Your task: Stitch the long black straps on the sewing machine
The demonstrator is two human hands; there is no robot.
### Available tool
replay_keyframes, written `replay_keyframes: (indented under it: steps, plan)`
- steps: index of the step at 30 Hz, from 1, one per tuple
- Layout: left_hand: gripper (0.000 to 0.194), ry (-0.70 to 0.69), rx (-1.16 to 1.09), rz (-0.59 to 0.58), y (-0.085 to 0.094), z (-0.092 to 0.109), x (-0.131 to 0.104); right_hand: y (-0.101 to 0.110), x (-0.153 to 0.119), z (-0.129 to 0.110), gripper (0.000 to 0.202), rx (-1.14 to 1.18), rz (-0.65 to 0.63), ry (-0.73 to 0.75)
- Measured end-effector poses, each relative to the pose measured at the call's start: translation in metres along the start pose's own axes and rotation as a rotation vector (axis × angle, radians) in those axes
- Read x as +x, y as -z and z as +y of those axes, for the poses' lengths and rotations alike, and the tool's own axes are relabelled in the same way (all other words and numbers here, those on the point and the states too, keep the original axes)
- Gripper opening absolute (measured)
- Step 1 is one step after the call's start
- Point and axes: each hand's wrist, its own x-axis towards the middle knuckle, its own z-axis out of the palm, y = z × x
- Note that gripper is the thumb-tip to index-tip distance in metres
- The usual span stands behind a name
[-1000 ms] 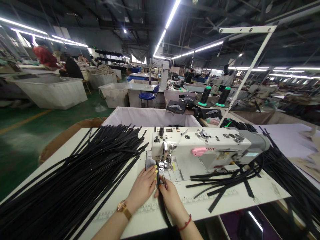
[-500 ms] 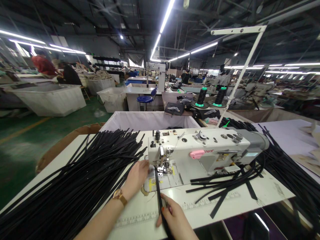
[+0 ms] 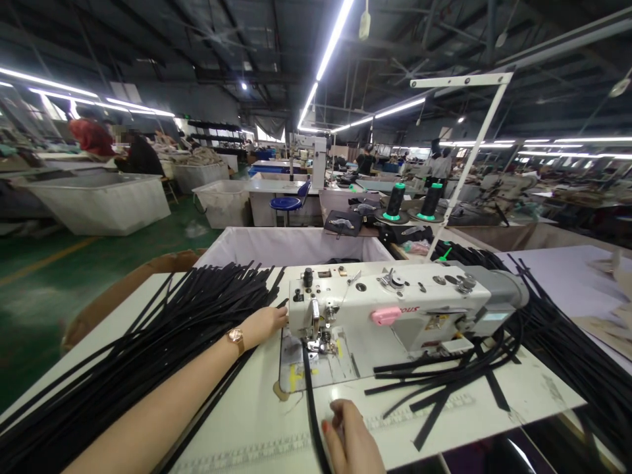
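Note:
A white sewing machine stands on a white table. One narrow black strip runs from under its presser foot toward the front edge. My left hand, with a watch on the wrist, reaches to the left end of the machine head; its fingertips are partly hidden there, so their hold is unclear. Just right of the strip is my right hand, fingers curled; whether something small is in it cannot be made out. A large pile of black strips lies to the left.
Cut black strips lie under the machine arm, and more hang at the right. Behind the table are a lined bin, thread cones and a blue stool. People sit at the far left.
My left hand has moved up and away from the needle area to the machine's left end. My right hand has come off the strip and shifted slightly right and down. The view has tilted up slightly.

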Motion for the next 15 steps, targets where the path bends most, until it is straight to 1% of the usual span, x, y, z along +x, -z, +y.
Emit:
replay_keyframes:
  steps: [2, 4, 5, 7, 10, 12, 15]
  plan:
    - [0.024, 0.006, 0.022, -0.063, -0.001, 0.004, -0.021, 0.003, 0.006, -0.014, 0.034, 0.094, -0.088, 0.031]
    - [0.026, 0.023, 0.047, -0.104, -0.003, 0.012, -0.039, -0.002, 0.014, -0.028, 0.033, 0.278, -0.21, 0.033]
    - [0.027, 0.033, 0.058, -0.118, -0.004, 0.016, -0.046, -0.007, 0.019, -0.035, 0.03, 0.391, -0.265, 0.0]
    - [0.028, 0.055, 0.073, -0.133, -0.006, 0.024, -0.057, -0.022, 0.03, -0.046, 0.023, 0.659, -0.347, -0.134]
    - [0.026, 0.098, 0.076, -0.132, -0.007, 0.03, -0.061, -0.045, 0.053, -0.058, 0.018, 1.039, -0.441, -0.382]
    - [0.025, 0.129, 0.064, -0.124, -0.006, 0.03, -0.06, -0.055, 0.072, -0.06, 0.017, 1.155, -0.492, -0.499]
    - [0.026, 0.159, 0.033, -0.112, -0.002, 0.027, -0.058, -0.064, 0.098, -0.061, 0.026, 1.192, -0.536, -0.577]
